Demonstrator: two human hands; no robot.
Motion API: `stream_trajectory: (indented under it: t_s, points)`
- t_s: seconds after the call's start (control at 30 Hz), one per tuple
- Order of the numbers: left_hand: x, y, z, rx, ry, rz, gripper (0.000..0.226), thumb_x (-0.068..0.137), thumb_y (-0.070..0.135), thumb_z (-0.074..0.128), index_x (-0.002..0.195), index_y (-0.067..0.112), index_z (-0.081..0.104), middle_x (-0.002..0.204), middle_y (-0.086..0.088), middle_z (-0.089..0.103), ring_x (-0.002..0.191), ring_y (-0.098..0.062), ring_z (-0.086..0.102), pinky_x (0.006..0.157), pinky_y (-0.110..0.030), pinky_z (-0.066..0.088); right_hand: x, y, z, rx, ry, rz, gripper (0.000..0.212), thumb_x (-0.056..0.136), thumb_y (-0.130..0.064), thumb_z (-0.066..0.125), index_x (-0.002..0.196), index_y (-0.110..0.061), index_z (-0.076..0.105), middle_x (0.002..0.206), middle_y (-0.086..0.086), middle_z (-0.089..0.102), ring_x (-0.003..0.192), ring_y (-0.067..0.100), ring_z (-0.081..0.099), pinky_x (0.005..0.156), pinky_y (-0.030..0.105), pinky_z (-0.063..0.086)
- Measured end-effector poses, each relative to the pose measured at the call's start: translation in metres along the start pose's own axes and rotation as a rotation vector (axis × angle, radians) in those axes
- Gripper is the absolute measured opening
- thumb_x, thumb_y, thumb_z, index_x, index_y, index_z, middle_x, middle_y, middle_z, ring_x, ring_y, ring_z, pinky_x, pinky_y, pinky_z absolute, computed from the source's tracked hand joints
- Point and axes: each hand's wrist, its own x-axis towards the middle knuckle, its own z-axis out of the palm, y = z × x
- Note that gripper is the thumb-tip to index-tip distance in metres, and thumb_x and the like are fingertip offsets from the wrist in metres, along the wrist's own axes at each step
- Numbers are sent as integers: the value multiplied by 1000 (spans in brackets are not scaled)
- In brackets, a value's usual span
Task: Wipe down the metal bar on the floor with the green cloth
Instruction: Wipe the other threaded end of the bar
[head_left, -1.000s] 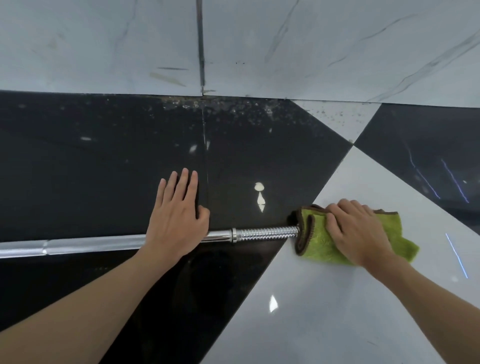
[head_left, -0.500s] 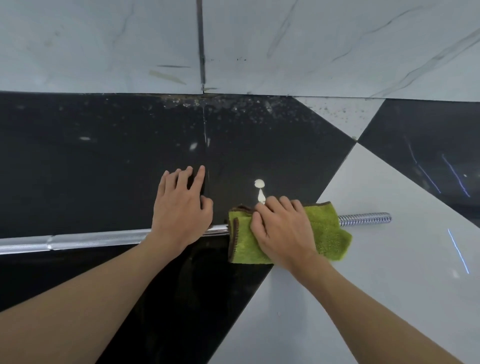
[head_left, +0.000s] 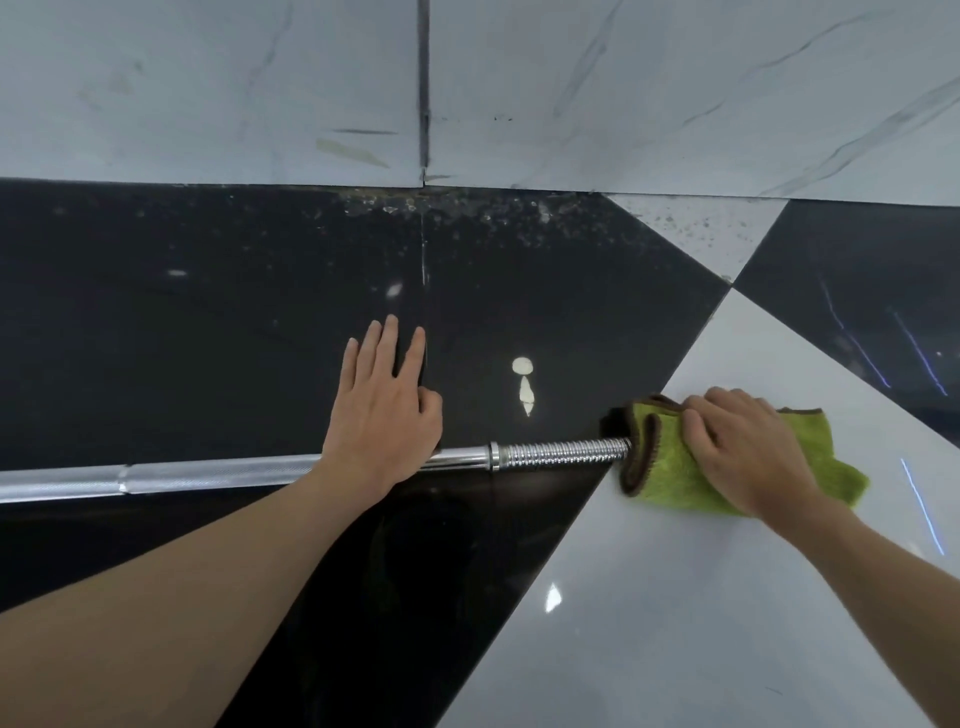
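Note:
A long chrome metal bar lies across the floor from the left edge to the right of centre, with a threaded end section. My left hand presses flat on the bar's middle, fingers spread on the black tile beyond it. The green cloth, brown-edged, is wrapped over the bar's right tip, which is hidden inside it. My right hand is closed on top of the cloth.
The floor is glossy black tile on the left and white tile on the right. A white marbled wall rises just beyond, with dust specks along its base. A pale mark sits on the black tile.
My right hand slid the cloth rightward along the bar, from beside my left hand out to the tip, uncovering the threaded section. My left hand stayed in place.

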Motion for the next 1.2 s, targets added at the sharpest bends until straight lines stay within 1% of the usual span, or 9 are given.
stream_trajectory:
  t_s: [0.23,0.4,0.5,0.73,0.83,0.97,1.03,1.1,1.2]
  points:
    - [-21,6,2,48,-18,5,70,93,37,21,158,14,14,165,-17,11,154,-31,4,124,-52,9,-12,-35,0,-78,16,69,33,92,-28,32,75,-16,57,70,2,56,69,32,52,69,43,40]
    - [-43,11,2,92,-47,23,68,95,41,20,158,16,14,165,-16,12,154,-31,6,123,-53,12,-14,-124,1,35,35,-103,23,92,-28,41,73,-21,54,72,-1,57,69,25,51,68,41,41]
    - [-54,14,3,113,-52,28,68,95,41,22,158,16,16,165,-16,13,153,-31,8,122,-54,13,-17,-161,6,76,22,-98,26,92,-28,42,70,-21,53,69,-3,56,67,23,47,67,40,41]
    - [-69,16,5,112,-72,28,68,96,43,20,158,16,13,166,-14,11,154,-28,5,123,-53,8,-26,-120,2,22,-23,-205,28,96,-34,40,77,-20,55,71,-2,52,66,23,48,67,40,42]
    - [-77,18,6,107,-76,22,68,96,44,17,158,16,13,166,-13,11,154,-28,5,123,-53,8,-33,-82,-2,-18,-30,-141,29,95,-33,38,78,-18,57,71,1,54,67,28,53,67,42,42]
    - [-89,23,4,126,-109,57,68,96,43,11,158,16,12,166,-13,10,154,-31,6,123,-53,10,-50,-28,-10,-43,-90,8,31,96,-38,32,90,-16,54,77,2,59,73,29,53,72,42,38]
    - [-92,23,3,130,-120,106,69,95,43,12,158,16,12,166,-13,8,154,-30,4,123,-53,9,-56,-22,-11,-37,-123,35,31,96,-39,30,94,-17,52,80,2,60,75,28,52,74,41,37]
    - [-87,23,3,113,-119,140,71,93,43,18,158,17,13,167,-11,7,154,-28,2,124,-52,7,-60,-27,-9,-63,-104,24,32,95,-37,30,95,-15,54,81,3,59,75,30,53,74,43,39]
    - [-70,28,4,26,-85,110,73,91,44,22,158,16,14,167,-10,7,154,-26,1,125,-48,3,-67,-37,-6,-120,-61,-7,32,94,-32,31,92,-13,57,80,5,56,74,31,52,72,44,41]
